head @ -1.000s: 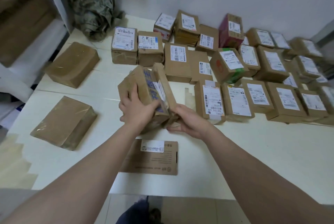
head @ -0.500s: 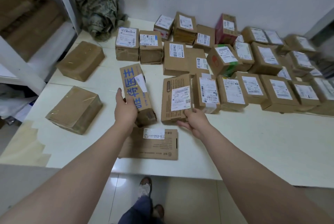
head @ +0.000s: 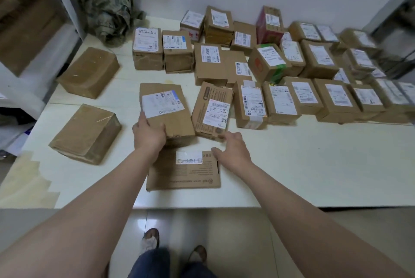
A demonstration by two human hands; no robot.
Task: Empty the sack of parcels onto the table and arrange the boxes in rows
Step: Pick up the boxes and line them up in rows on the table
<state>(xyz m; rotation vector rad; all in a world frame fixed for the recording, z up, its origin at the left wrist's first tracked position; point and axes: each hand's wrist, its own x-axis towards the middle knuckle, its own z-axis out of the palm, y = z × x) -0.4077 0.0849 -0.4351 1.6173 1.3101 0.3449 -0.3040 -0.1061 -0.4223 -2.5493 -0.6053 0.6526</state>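
Rows of labelled cardboard boxes cover the back and right of the white table. My left hand grips the near edge of a brown box that lies label-up at the left end of the front row. Right beside it lies a tilted box with a white label. My right hand hovers open just below that box, touching the top right corner of a flat cardboard parcel near the table's front edge. The crumpled camouflage sack lies at the back left corner.
Two taped brown boxes sit apart on the left side. A white shelf unit stands left of the table. My feet show on the tiled floor below the front edge.
My left hand turned the box with blue lettering label-up and set it down on the table. My right hand let go of the tilted box and drew back toward the flat parcel.
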